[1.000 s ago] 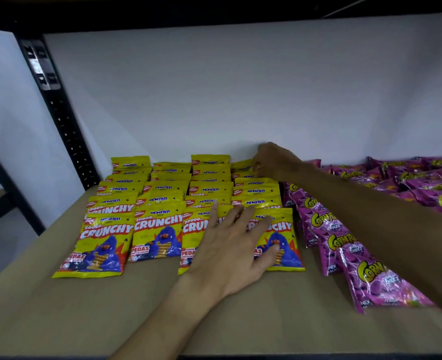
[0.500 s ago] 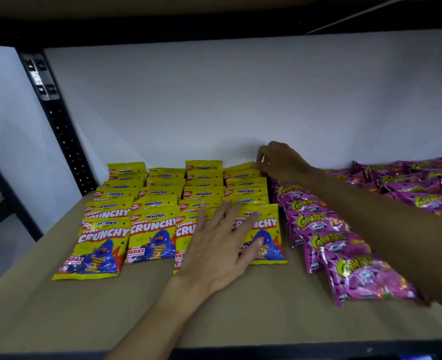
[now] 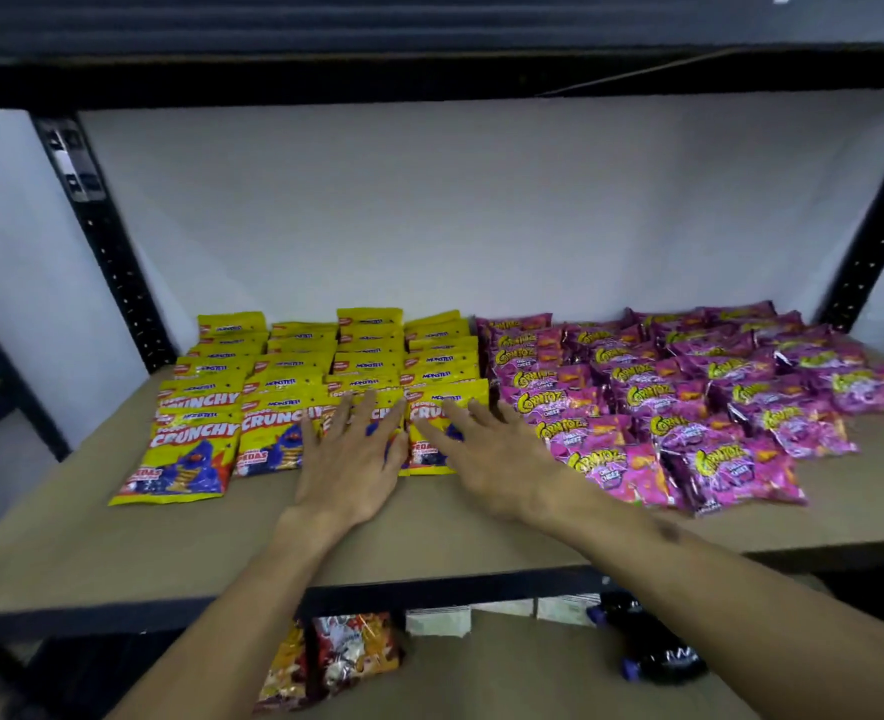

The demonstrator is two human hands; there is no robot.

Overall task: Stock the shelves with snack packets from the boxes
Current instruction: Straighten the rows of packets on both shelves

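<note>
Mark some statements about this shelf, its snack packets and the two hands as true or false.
1. The yellow foil snack packets lie left of the purple foil snack packets. True.
2. The left hand grips a purple packet. False: it rests flat on the yellow front row.
3. The right hand has its fingers straight. True.
4. The brown board shelf holds yellow packets only. False: purple ones too.
</note>
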